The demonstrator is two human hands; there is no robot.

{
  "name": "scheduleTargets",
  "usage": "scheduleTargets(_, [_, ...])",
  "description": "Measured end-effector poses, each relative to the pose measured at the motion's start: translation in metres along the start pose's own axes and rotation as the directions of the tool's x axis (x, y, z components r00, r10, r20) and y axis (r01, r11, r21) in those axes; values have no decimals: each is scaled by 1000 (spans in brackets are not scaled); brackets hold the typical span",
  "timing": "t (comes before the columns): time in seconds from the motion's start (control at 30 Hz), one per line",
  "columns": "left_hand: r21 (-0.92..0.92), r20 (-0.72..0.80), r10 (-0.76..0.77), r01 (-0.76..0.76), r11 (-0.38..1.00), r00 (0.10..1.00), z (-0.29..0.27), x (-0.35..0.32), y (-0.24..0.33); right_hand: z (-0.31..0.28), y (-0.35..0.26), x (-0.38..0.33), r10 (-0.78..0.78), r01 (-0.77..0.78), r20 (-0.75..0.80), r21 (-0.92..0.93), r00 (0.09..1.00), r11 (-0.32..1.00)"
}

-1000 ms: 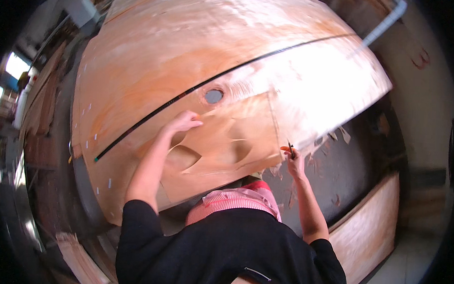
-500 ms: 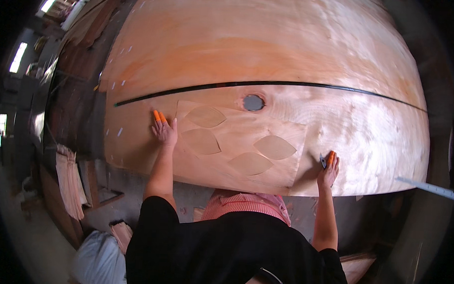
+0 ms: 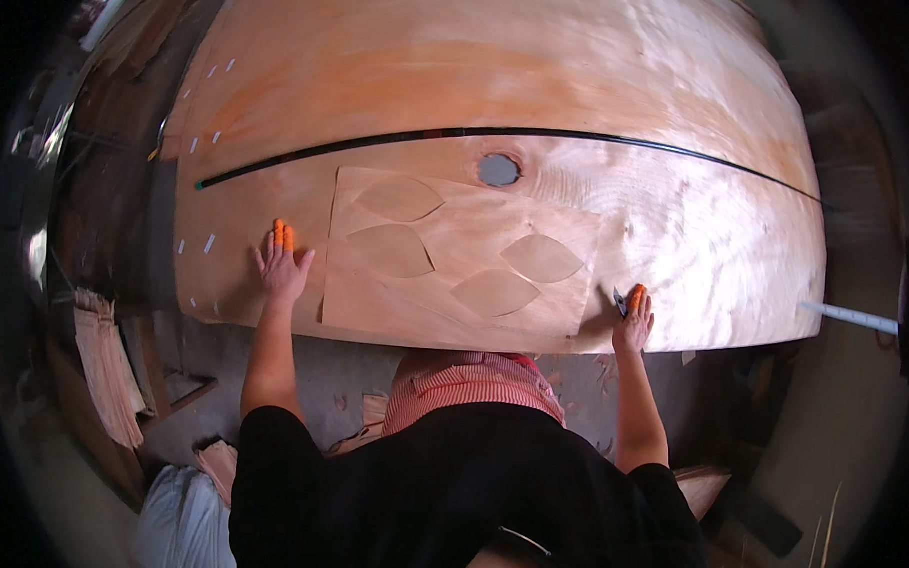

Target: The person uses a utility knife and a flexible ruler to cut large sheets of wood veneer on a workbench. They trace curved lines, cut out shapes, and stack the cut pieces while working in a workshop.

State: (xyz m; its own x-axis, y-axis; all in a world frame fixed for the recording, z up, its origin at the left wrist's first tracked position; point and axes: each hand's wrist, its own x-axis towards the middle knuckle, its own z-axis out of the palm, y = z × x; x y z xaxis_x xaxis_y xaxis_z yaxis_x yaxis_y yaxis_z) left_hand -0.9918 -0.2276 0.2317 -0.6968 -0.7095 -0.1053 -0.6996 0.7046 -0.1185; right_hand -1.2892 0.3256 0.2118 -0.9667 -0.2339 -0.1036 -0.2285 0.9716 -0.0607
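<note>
A thin rectangular wood veneer sheet (image 3: 453, 319) with several leaf-shaped outlines, one of them a leaf shape (image 3: 390, 251), lies on a much larger veneer sheet (image 3: 716, 253). To its left my left hand (image 3: 284, 267) rests flat on the large sheet with fingers apart and holds nothing. Orange covers wrap two of its fingers. At the right, just off the small sheet's edge, my right hand (image 3: 632, 325) is closed on a small knife (image 3: 620, 303), whose blade points up and left. An orange cover shows on a finger there too.
A long black strip (image 3: 450, 133) crosses the large sheet beyond the small one. A hole (image 3: 499, 169) with a grey centre sits between them. White marks dot the left side. A pale ruler-like strip (image 3: 854, 318) juts past the right edge. Veneer offcuts (image 3: 106, 372) hang at the left.
My left hand has shifted left and toward me, away from the small sheet, its fingers spreading. The right hand keeps its place beside the sheet with the knife. The whole view has shifted slightly.
</note>
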Motion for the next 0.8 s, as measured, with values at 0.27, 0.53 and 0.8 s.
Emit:
scheduleTargets(0.27, [33, 8, 18, -19, 999, 1000, 3, 3, 1, -13, -12, -8, 87, -88, 41, 38, 995, 995])
scheduleTargets(0.53, [-322, -355, 202, -322, 890, 913, -28, 59, 73, 18, -23, 19, 145, -14, -189, 560, 971, 828])
scheduleTargets(0.8, [-285, -260, 599, -653, 702, 757, -57, 99, 209, 10, -70, 62, 161, -59, -1, 929, 987, 365])
